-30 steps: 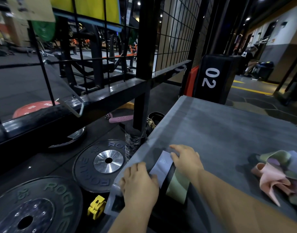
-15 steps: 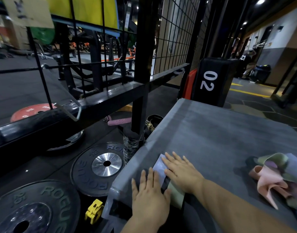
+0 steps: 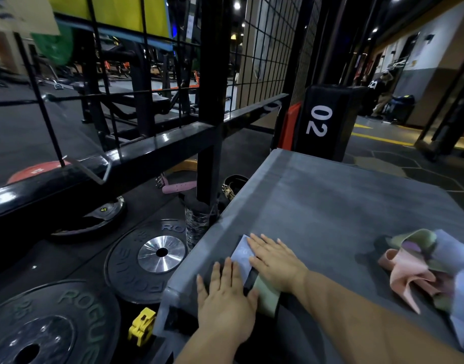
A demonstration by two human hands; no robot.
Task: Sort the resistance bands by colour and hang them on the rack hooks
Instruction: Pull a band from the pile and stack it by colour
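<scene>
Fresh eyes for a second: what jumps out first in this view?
The left hand and right hand press flat on a small stack of bands at the grey platform's near-left corner. A loose heap of pink, green and lilac bands lies at its right edge, and a black pad marked 02 stands behind.

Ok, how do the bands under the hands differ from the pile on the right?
The flat bands lie side by side under the left hand and right hand; the pile is crumpled, untouched. The flat bands show black; the pile shows pink. Both sit on the grey platform.
</scene>
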